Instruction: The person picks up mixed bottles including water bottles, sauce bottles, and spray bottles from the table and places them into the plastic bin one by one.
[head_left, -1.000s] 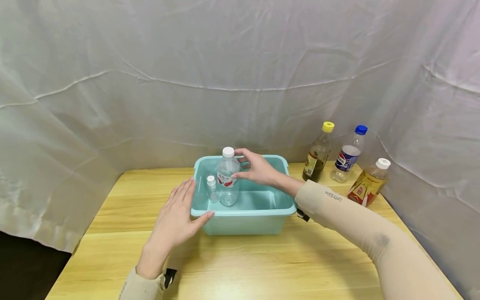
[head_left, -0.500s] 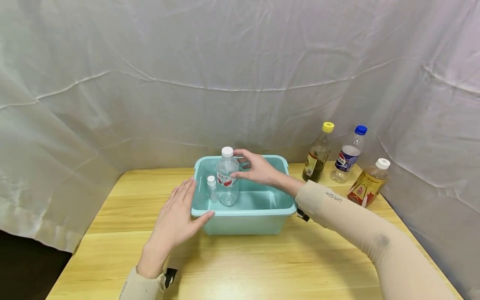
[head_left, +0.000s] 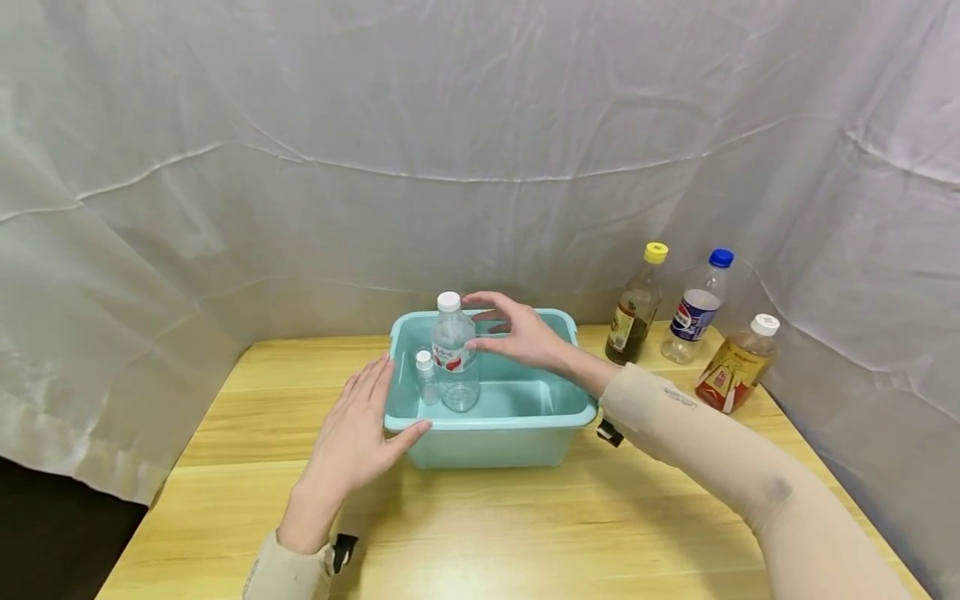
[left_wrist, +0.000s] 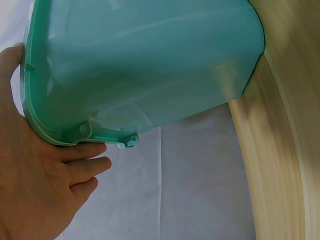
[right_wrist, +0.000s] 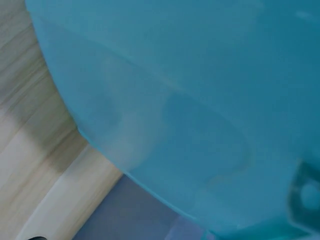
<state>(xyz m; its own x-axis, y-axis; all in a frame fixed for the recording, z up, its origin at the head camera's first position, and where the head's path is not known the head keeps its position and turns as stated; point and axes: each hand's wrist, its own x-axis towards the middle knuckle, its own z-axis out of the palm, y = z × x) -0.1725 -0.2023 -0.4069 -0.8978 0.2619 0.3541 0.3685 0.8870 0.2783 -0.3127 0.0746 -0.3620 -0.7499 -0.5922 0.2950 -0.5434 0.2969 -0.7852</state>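
In the head view a light teal plastic bin [head_left: 487, 448] stands on the table. Inside it, towards the left, is a clear bottle [head_left: 460, 387] with a white cap and a red-and-white label, its top leaning slightly left. A smaller clear bottle [head_left: 428, 387] with a white cap stands beside it. My right hand [head_left: 525, 337] is at the taller bottle's right side, fingers spread, thumb overlapping its edge; whether it touches is unclear. My left hand [head_left: 351, 433] rests against the bin's front left corner, fingers fairly straight along the side, thumb at the front rim. No right-hand fingers show in the right wrist view.
On the table's right stand a yellow-capped bottle [head_left: 633, 312] with dark liquid, a blue-capped clear bottle [head_left: 693, 312] and a white-capped bottle [head_left: 737, 367] with a yellow-and-red label. A grey curtain [head_left: 450, 150] hangs behind the wooden table [head_left: 480, 542].
The top of the taller bottle has tipped slightly left. My right hand has shifted a little right, its fingers spreading wider. My left hand stays at the bin's corner.
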